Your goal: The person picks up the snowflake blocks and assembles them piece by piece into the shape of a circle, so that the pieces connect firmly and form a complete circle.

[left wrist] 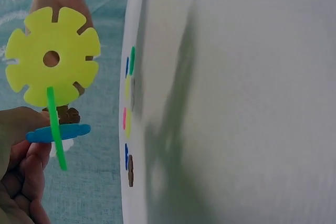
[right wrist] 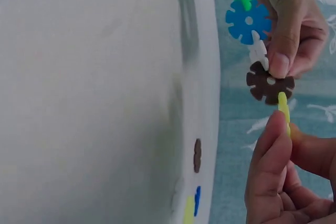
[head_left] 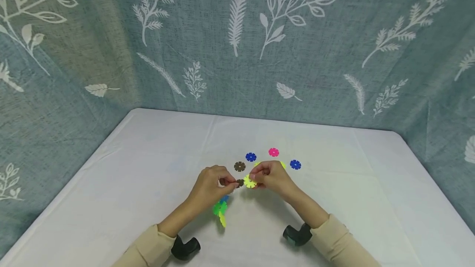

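Note:
My left hand [head_left: 212, 183] pinches a brown notched flower disc [right wrist: 256, 85] near its joint with a white disc [right wrist: 258, 51]. From there a chain runs through a blue disc [right wrist: 237, 22] and a green disc [head_left: 219, 208] to a yellow disc [head_left: 222, 219] at its far end. The chain hangs below the left hand, above the table. Between thumb and fingers, my right hand [head_left: 273, 176] pinches another yellow disc [head_left: 249, 182]. Its edge meets the brown disc's rim in the right wrist view; how deep the slots interlock I cannot tell.
On the white table [head_left: 148, 168] beyond the hands lie loose discs: brown [head_left: 239, 167], blue [head_left: 250, 157], pink [head_left: 273, 152] and another blue disc [head_left: 295, 164]. Yellow ones are partly hidden by the right hand. A patterned curtain [head_left: 208, 32] stands behind the table.

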`<state>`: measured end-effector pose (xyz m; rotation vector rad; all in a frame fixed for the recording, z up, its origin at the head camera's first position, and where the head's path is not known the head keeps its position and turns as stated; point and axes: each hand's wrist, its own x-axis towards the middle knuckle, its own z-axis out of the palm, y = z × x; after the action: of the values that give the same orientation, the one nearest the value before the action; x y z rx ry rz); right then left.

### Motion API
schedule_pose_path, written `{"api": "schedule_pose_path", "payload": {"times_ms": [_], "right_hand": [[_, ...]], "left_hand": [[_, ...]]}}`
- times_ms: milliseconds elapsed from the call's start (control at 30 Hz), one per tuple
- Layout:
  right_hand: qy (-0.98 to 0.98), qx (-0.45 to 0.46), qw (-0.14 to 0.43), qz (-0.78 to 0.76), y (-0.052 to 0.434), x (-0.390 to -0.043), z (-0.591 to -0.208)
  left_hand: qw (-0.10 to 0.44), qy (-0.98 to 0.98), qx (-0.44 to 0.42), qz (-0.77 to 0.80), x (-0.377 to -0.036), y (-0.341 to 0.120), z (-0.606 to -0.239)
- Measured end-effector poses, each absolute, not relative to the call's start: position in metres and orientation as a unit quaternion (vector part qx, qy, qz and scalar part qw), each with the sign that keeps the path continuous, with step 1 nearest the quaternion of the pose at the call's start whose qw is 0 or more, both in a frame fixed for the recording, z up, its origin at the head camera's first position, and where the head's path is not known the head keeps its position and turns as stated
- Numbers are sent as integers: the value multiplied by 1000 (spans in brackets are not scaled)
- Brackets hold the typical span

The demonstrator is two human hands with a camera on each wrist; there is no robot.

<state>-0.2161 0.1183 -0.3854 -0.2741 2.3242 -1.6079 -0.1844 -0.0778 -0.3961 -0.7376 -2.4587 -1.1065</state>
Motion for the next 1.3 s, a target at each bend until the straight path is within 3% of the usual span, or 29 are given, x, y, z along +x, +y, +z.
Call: {"api": "schedule_pose_path", "payload": {"times_ms": [367,667,767,1033,1300], "right_hand": [[814,-67,156,-556,114,-210,-377],[822,-69,161,-542,110,-209,-382],[827,-81,156,-534,112,-208,-383],[814,-163,176,-528,125,-215,-381],[792,-178,190,-553,129,-217,-385]], "left_hand": [[242,-851,-282,-370,-175,-68,-400],[256,-846,-309,-351,-173,-66,-404],[225,-863,-289,-347,-171,-65,-402],[19,-862,-251,-439,-179,-69,-387],[-109,-820,-206,-523,-199,-69,-384]]}}
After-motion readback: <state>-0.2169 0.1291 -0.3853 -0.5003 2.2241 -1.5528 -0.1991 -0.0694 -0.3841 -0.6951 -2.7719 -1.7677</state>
